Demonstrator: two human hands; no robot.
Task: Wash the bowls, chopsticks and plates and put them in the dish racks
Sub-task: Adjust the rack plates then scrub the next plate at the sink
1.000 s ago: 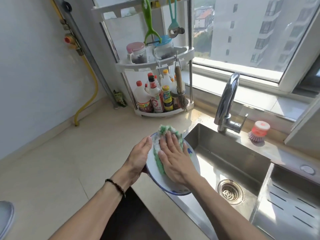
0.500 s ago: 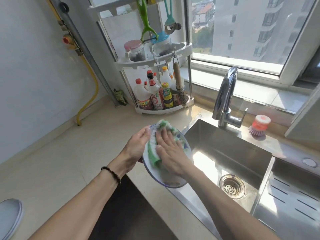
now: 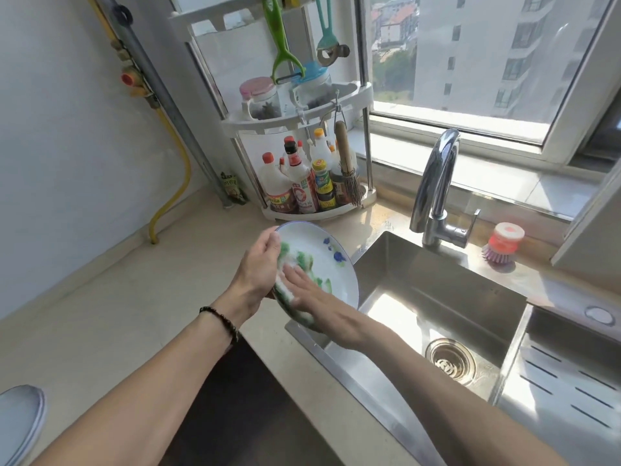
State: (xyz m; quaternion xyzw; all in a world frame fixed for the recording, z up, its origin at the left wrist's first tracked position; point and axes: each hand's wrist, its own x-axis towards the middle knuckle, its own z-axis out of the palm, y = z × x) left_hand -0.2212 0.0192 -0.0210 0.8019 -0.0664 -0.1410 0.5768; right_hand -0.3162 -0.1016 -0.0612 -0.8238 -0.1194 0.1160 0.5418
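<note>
A white plate [image 3: 331, 262] with a blue flower pattern is tilted up over the sink's left edge. My left hand [image 3: 257, 269] grips its left rim, thumb on the face. My right hand [image 3: 316, 297] lies flat with straight fingers and presses a green and white scrubbing cloth [image 3: 307, 264] against the plate's lower half. Part of the cloth is hidden under my fingers. Another white plate [image 3: 18, 423] lies at the counter's bottom left corner, partly cut off by the frame.
A steel sink [image 3: 447, 307] with drain [image 3: 450, 361] lies to the right, a drainer tray [image 3: 568, 388] beyond it. A curved tap [image 3: 435, 186] stands behind, a pink dish brush [image 3: 502, 243] beside it. A corner shelf of bottles [image 3: 302, 183] stands at the counter's back.
My right hand slid the cloth from the plate's upper part down toward its lower edge, uncovering the top with the blue flowers. The plate is tilted more upright.
</note>
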